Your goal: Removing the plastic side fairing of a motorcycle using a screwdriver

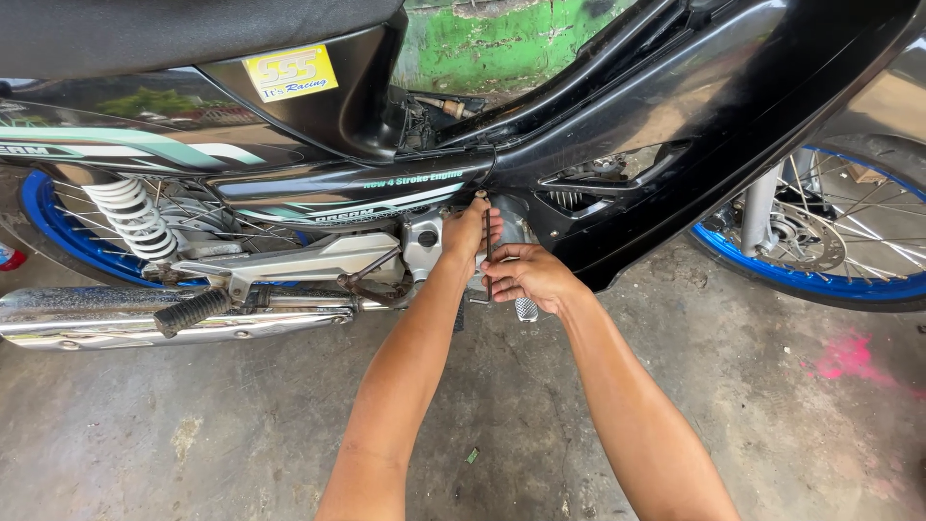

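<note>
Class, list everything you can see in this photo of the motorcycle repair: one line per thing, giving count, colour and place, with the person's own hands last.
motorcycle: one, black body panels with teal and white striping, across the top of the view
seat: one, black, top left
yellow sticker: one, on the panel under the seat
wheels: two, blue rims with spokes, far left and far right
shock spring: one, white, left
exhaust pipe: one, chrome, lower left
footpeg: one, black rubber, above the exhaust
engine casing: one, silver, centre
thin metal tool: one, dark, upright at the engine
floor: grey concrete, pink stain at right
left hand: on the engine casing
right hand: gripping the tool
</note>
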